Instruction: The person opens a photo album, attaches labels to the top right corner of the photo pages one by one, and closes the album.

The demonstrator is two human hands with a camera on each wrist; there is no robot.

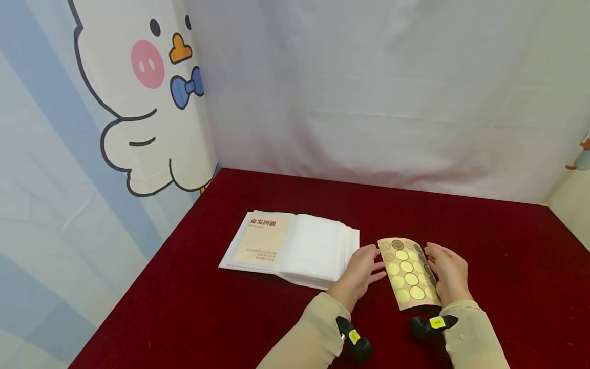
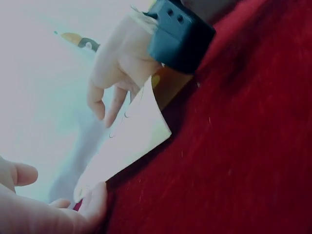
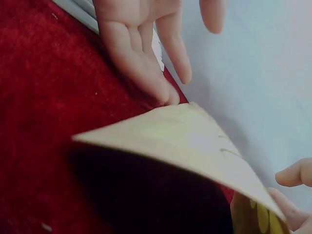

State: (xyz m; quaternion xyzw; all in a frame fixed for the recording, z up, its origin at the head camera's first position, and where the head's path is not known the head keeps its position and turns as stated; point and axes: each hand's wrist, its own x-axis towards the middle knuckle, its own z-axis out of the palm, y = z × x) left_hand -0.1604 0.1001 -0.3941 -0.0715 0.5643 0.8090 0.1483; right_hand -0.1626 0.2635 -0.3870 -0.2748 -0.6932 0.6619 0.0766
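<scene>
A tan sticker sheet (image 1: 409, 274) carrying rows of round gold and brown seals lies bowed on the worktop, its far end curling up, just right of an open white album (image 1: 290, 247) at about nine o'clock from it. The worktop (image 1: 207, 307) is covered in deep red cloth; a white sheet (image 1: 392, 92) hangs behind, and a cartoon duck banner (image 1: 138, 97) stands at ten o'clock. The left hand (image 1: 361, 271) rests at the sheet's left edge, fingers straight and relaxed, touching it. The right hand (image 1: 446, 271) lies along the right edge at three o'clock, fingers loosely bent against the sheet, gripping nothing.
</scene>
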